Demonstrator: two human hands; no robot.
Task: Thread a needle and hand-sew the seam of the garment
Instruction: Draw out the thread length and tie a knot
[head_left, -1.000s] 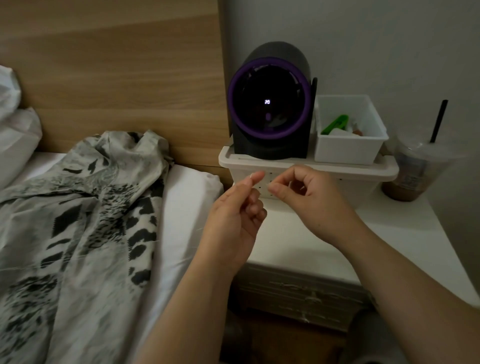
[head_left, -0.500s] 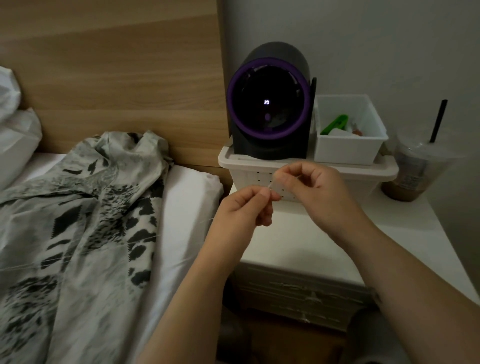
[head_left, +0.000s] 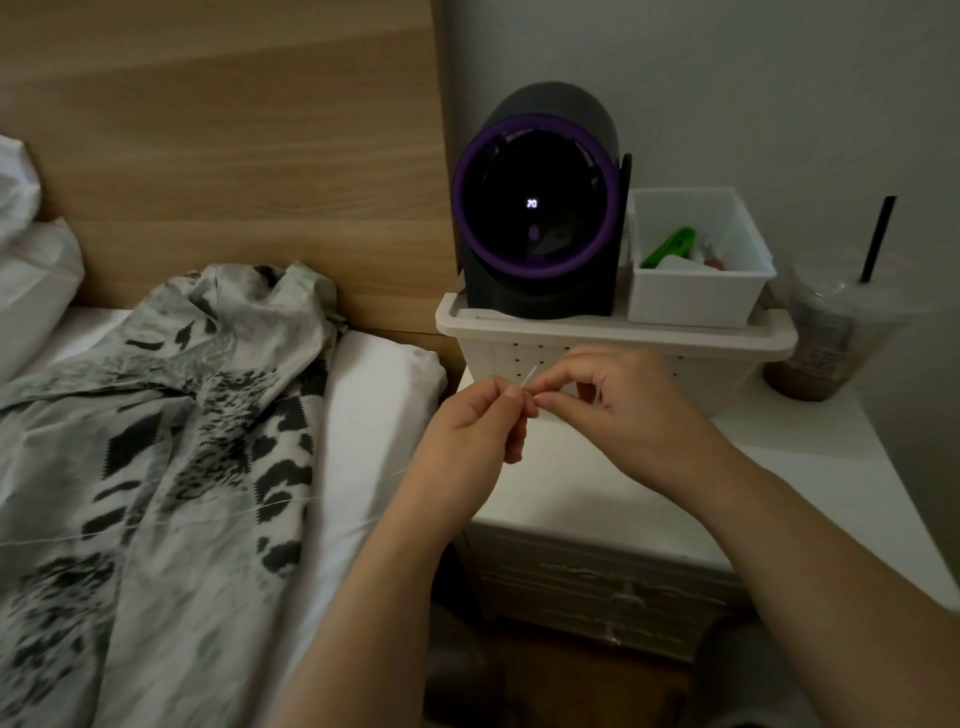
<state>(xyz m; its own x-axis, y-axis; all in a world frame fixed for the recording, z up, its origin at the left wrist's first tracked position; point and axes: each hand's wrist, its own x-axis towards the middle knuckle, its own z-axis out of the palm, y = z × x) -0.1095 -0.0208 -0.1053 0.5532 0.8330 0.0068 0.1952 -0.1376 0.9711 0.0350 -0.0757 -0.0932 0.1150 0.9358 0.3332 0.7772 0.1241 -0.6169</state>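
My left hand and my right hand meet fingertip to fingertip above the front of the white nightstand. A short pale tip, thread or needle, sticks up between the pinched fingers; I cannot tell which hand holds which. A thin white thread runs from the hands leftward across the grey garment with black patches, which lies crumpled on the bed.
On the nightstand stands a perforated white basket carrying a black device with a purple ring and a small white bin of small items. An iced drink cup with a black straw stands right. Wooden headboard behind, pillows left.
The two hands were a little apart a second ago; they have closed together and dropped slightly, and their fingertips now touch around the thread tip.
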